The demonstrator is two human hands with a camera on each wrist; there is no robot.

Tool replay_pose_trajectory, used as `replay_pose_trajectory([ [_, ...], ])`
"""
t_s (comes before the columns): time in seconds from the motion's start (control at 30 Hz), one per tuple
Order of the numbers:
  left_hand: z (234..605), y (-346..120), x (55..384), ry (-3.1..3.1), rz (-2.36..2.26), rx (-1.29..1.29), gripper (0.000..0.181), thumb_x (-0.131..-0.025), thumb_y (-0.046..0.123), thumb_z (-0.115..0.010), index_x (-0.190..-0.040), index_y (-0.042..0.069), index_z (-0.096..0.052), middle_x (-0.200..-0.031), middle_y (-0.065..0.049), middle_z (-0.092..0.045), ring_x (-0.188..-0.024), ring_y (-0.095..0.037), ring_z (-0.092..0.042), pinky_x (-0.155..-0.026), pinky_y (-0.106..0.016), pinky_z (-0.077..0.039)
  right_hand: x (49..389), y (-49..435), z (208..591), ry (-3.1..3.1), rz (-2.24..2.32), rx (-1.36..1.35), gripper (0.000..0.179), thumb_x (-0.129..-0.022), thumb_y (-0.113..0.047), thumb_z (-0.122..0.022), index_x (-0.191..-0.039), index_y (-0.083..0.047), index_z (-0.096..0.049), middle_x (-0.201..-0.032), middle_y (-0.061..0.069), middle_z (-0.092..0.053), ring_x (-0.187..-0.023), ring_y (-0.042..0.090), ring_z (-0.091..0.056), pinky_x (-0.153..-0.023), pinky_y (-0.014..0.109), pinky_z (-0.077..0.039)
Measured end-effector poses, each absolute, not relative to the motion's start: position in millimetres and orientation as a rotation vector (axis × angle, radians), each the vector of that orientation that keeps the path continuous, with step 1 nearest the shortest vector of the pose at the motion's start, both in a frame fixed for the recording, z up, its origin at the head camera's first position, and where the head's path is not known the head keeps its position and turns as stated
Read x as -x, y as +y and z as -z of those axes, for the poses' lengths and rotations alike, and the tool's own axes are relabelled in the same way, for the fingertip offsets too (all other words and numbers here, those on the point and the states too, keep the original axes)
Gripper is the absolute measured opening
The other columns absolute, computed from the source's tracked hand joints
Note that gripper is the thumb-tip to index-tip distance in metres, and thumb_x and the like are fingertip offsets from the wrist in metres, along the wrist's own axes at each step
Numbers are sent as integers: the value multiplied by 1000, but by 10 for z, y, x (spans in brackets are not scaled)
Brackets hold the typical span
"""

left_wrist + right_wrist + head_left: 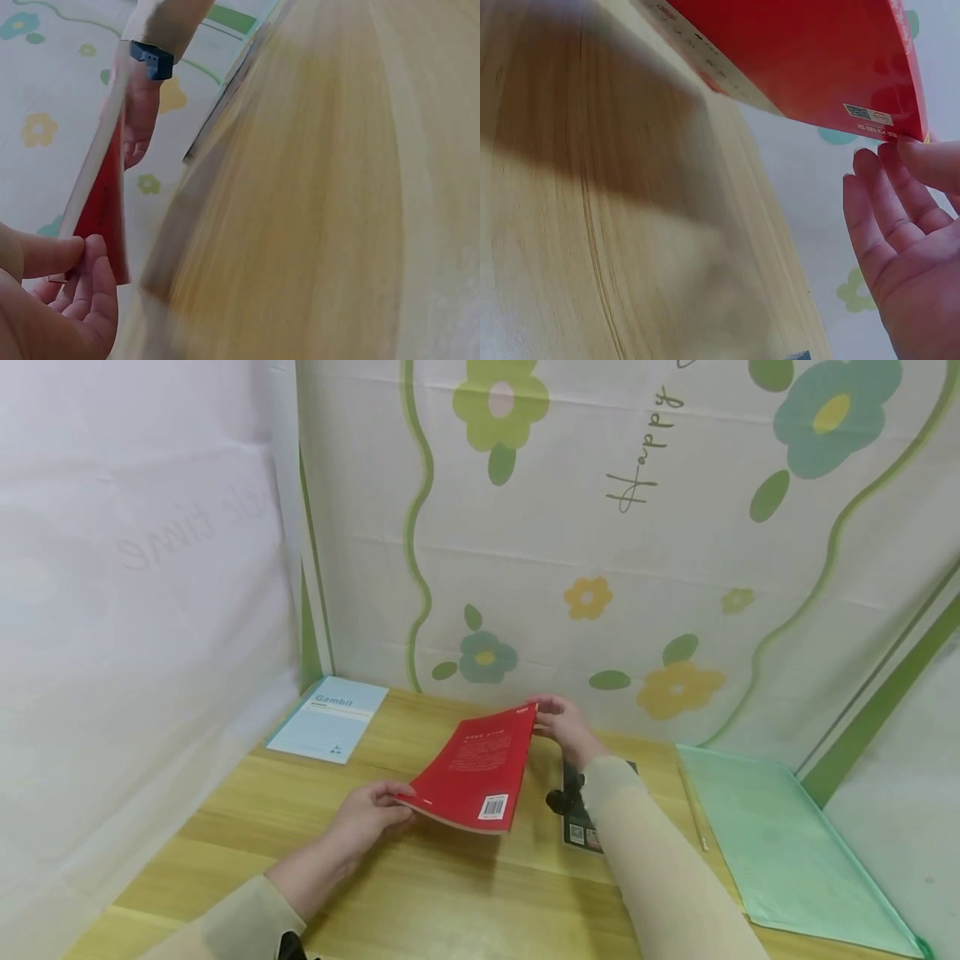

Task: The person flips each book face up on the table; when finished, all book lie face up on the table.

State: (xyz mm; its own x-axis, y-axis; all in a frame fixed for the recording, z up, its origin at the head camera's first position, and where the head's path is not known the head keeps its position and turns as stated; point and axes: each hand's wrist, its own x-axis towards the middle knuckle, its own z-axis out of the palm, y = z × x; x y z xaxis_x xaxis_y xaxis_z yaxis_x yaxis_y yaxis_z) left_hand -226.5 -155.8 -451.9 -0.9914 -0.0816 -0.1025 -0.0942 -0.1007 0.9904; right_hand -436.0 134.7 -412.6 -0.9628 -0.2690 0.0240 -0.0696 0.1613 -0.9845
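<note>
A red paperback book [480,760] is held up over the wooden table, its cover with a white barcode label facing the head camera. My left hand [367,817] pinches its near left corner between thumb and fingers. At the far right corner, my right hand [566,727] pinches the book; in the right wrist view the thumb lies on the red cover [817,60] while the other fingers extend beside it. The book bows slightly between the two hands. Seen from the left wrist, the book [105,195] stands nearly edge-on.
A light blue Gambit booklet [327,720] lies at the table's back left. Under the right forearm is a dark item with a QR code [576,833], partly hidden. A pencil [693,810] and a pale green translucent folder [802,852] lie at right. Printed cloth walls [360,527] surround the table.
</note>
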Motion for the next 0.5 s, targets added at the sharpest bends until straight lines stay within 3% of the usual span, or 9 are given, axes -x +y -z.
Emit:
replay_pose_trajectory([
  [0.5,4449,-1476,2258,2112,-2444,221,15,-90,-12,-62,-104,-10,-64,-101,-18,-70,-90,-22,-67,-88,-43,-55,4334,1389,4010,2088,2055,471,29,-99,-1,-54,-128,4,-52,-131,21,-59,-104,21,-63,-93,43,-52],
])
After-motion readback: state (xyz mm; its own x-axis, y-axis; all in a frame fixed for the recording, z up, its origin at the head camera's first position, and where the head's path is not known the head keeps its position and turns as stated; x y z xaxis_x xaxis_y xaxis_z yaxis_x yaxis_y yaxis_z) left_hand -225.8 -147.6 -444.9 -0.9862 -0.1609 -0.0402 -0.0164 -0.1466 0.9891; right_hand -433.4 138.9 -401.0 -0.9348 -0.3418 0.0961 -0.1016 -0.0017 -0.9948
